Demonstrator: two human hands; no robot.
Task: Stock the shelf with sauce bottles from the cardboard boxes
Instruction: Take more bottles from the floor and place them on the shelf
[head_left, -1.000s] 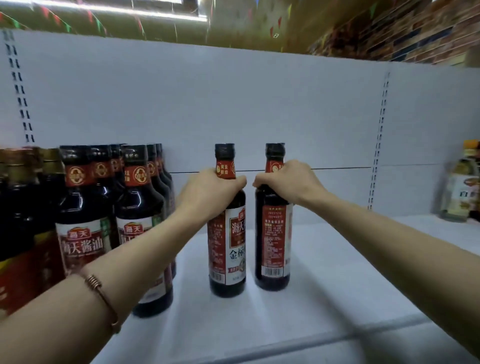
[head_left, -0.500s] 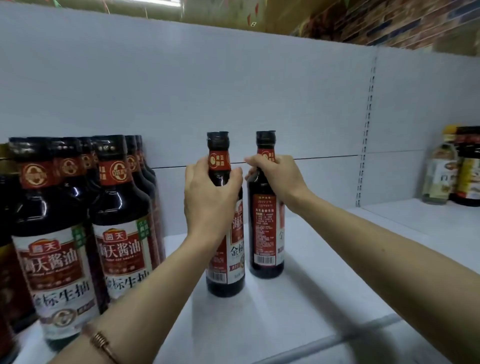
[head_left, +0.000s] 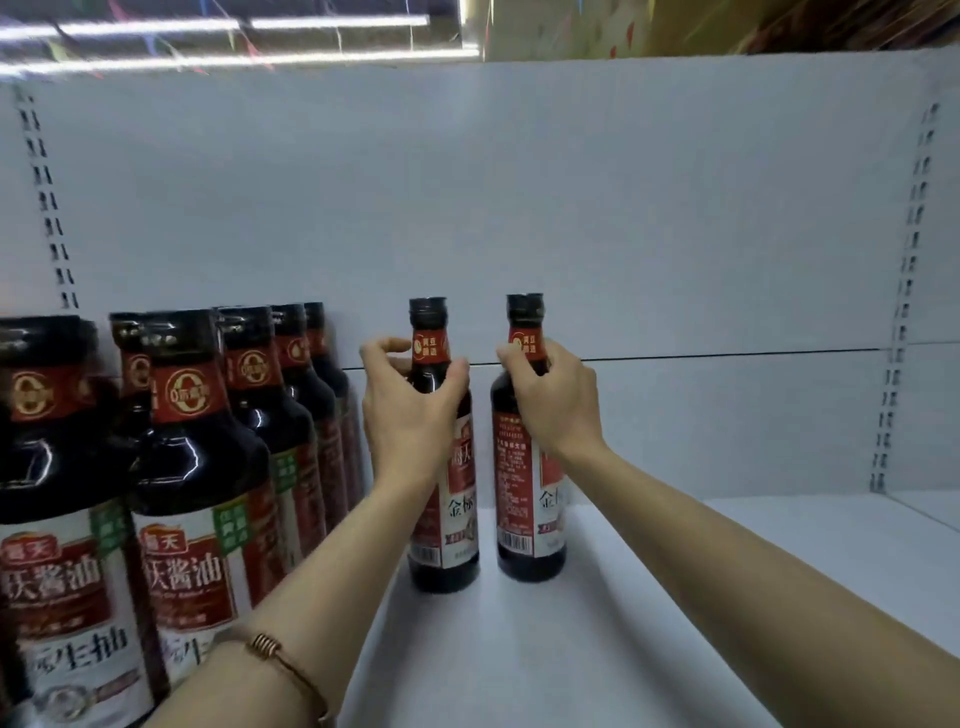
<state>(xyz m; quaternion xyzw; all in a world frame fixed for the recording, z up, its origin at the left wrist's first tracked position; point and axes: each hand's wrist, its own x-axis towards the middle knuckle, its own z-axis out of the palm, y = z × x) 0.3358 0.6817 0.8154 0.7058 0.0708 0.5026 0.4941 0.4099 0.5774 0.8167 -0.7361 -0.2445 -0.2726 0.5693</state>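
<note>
Head view: two bottles stand mid-shelf (head_left: 649, 623), apart. Left hand (head_left: 410, 410) curls loosely around the left bottle (head_left: 443, 525) neck; right hand (head_left: 556, 400) pinches the right bottle (head_left: 514, 499) neck. Slide both upright toward the back edge, beside the stocked row (head_left: 208, 467).

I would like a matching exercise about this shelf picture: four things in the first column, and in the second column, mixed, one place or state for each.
Column 1
1. left hand
2. right hand
3. bracelet
4. group of larger sauce bottles

Column 2
A. stands at the left end of the shelf
B. around the left wrist
C. grips the right bottle
D. fingers loosely curled around the left bottle

Pairs: 1-D, 2-C, 3-B, 4-A
</note>
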